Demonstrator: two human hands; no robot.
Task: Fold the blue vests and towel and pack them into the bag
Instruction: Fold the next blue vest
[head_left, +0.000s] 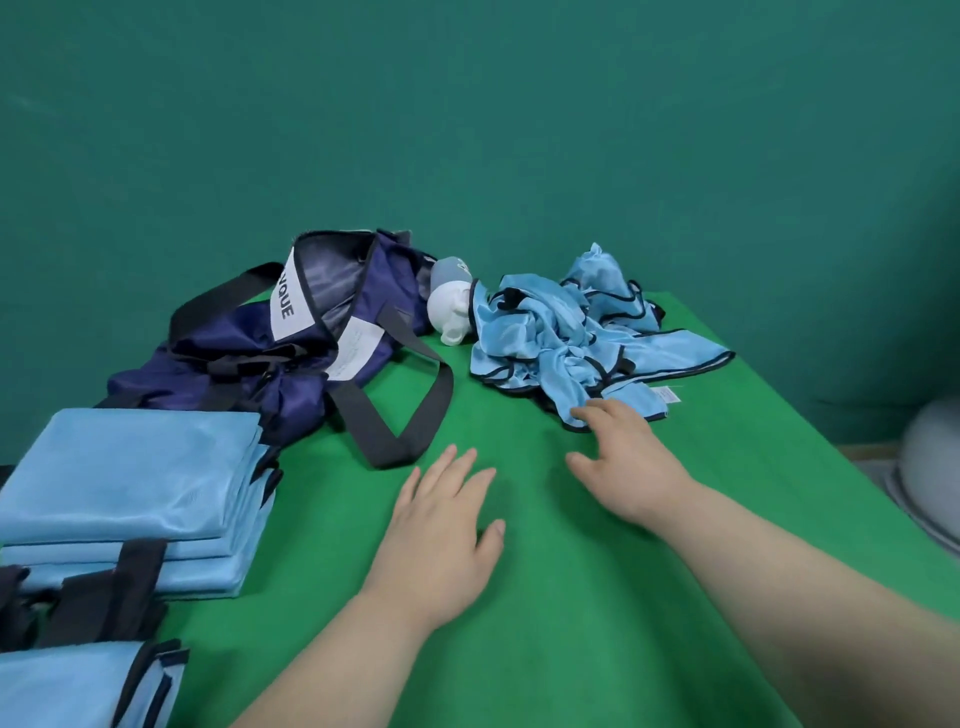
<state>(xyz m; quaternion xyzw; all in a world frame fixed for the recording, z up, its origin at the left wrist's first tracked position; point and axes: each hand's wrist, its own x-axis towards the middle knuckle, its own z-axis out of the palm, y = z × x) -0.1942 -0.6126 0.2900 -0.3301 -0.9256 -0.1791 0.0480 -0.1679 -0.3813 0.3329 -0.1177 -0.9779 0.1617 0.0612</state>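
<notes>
Far left: stack of folded light-blue mesh vests (130, 483) squared up at the counter edge, likely staged there for packing. A further folded blue piece with black trim (78, 686) lies nearer the camera.

Behind the stack: navy fabric bag with black webbing handles (291, 343), slumped on its side with the mouth gaping. One handle loop trails across the green cloth-covered counter (571, 597).

Left hand (441, 535): flat over the bare counter, fingers spread, holding nothing.

White and grey bottle-like object (451, 306) lies between bag and pile; identity unclear.

Right hand (623, 457): loose, fingers (589, 413) touching the near edge of the crumpled heap of light-blue vests with black binding (571, 327). No grip closed yet. The towel may be the plain labelled piece in the heap; cannot confirm.

Judgement: the tangle will need separating before folding.
</notes>
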